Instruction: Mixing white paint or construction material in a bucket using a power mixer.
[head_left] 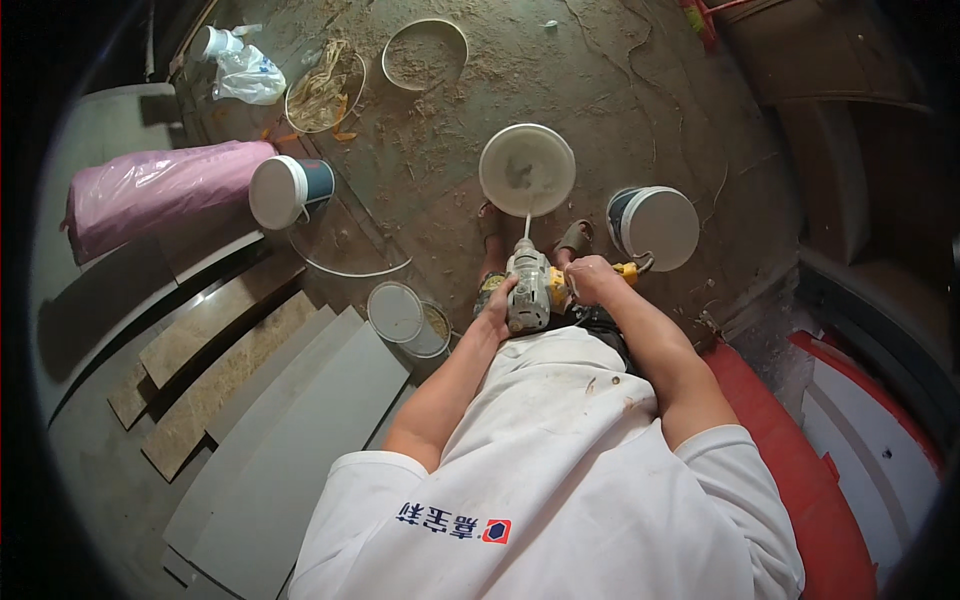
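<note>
Both my hands grip an electric mixing drill (528, 286) with a dusty grey body and yellow parts, held in front of my waist. My left hand (497, 305) is closed on the left side of its body. On the right, my right hand (590, 278) wraps round the yellow rear handle. From the drill a pale rod (528, 226) runs down into a white bucket (527, 208) between and beyond my feet. Inside the bucket is a whitish material with a darker grey patch; the rod's lower end is hard to make out.
A lidded bucket (655, 228) stands right of the mixing bucket, another lidded bucket (282, 192) to the left. Grey panels (290, 420) and brown stone-patterned slabs (215, 350) lie at the left near a pink wrapped roll (165, 190). A looped hose (345, 272) and debris lie on the floor.
</note>
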